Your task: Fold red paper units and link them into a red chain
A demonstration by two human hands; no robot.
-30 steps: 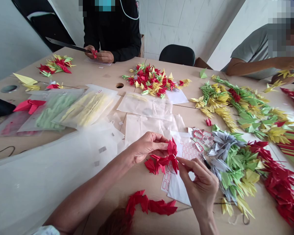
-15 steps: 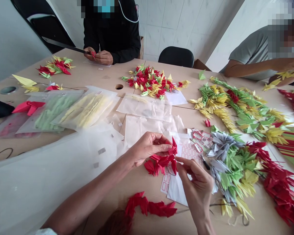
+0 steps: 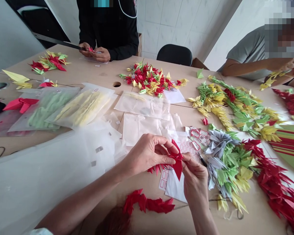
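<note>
My left hand (image 3: 147, 155) pinches a red origami crane (image 3: 178, 168) between thumb and fingers. From the other side, the fingertips of my right hand (image 3: 195, 173) are closed on the same crane. More red folded paper (image 3: 156, 169) shows beneath my left fingers, partly hidden. A row of red origami cranes (image 3: 149, 204) lies on the table nearer to me. A dark cord (image 3: 181, 207) runs from that row to the right. Under my hands are a white paper (image 3: 175, 186) and a sheet with red-outlined labels (image 3: 163, 178).
Grey, green and yellow strung cranes (image 3: 226, 160) lie to the right, beside a long red string (image 3: 271, 182). A mixed heap (image 3: 149, 78) sits farther back. Clear bags of folded paper (image 3: 84, 104) and plastic sheets (image 3: 51, 173) cover the left. Two people handle folded paper across the table.
My right fingers have come up and closed onto the crane beside my left fingers. The crane is turned, with a broad point now hanging down. The whole view has shifted slightly.
</note>
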